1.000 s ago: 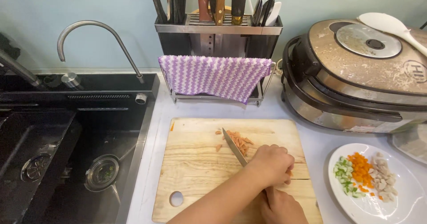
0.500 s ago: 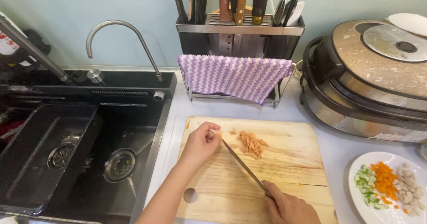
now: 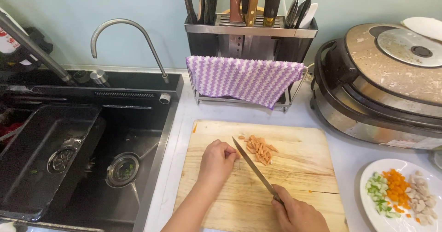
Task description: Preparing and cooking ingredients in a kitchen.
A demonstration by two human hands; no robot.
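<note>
Since a second ago my left hand (image 3: pixel 216 160) has come off the knife side and now rests on the board (image 3: pixel 294 186), fingers curled together in a loose fist just left of the blade, holding nothing. Half a second back it sat further left; it has drawn in toward the cut pile. My right hand (image 3: pixel 297 213) keeps its fingers clamped on the handle of the knife (image 3: pixel 253 167), the blade slanting up and left with its tip near the pile. I judge the chopping is paused while the pieces get gathered.

The orange strips (image 3: pixel 260 149) lie in a small heap on the upper middle of the board, just right of the blade tip, touching neither hand.

On the table to the right, a white plate (image 3: pixel 368 204) carries diced green, orange and pale bits in separate heaps. The cooker (image 3: pixel 382 89) stands shut behind it. The rack (image 3: pixel 251 34) holds knives and utensils upright, a purple cloth (image 3: pixel 246 77) draped over its front. The black sink (image 3: pixel 69 144) shows a few scraps in its strainer.
</note>
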